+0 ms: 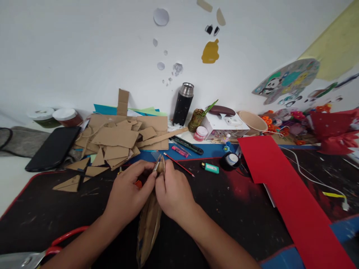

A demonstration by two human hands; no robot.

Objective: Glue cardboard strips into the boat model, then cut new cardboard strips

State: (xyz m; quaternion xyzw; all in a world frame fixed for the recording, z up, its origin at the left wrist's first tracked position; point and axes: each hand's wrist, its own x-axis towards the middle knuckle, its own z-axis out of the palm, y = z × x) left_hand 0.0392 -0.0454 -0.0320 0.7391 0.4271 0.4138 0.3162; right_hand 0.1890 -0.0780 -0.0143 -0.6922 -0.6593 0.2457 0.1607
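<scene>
Between my two hands is a long, narrow folded piece of cardboard (150, 228), its tip up at my fingers and its body hanging down toward me. My left hand (130, 190) pinches the left side of the tip, thumb on top. My right hand (174, 190) closes on the right side of the same tip. The fingers partly hide the edges there. Something orange shows behind my left fingers, too covered to name. Red-handled scissors (53, 248) lie at the lower left, partly under my left forearm.
Cardboard scraps (114, 138) pile up at the back left, near a black phone (53, 149). Behind stand a black flask (183, 104) and a white box (224, 125). A red pencil (179, 165), a green lighter (210, 167) and a red sheet (286, 190) lie to the right.
</scene>
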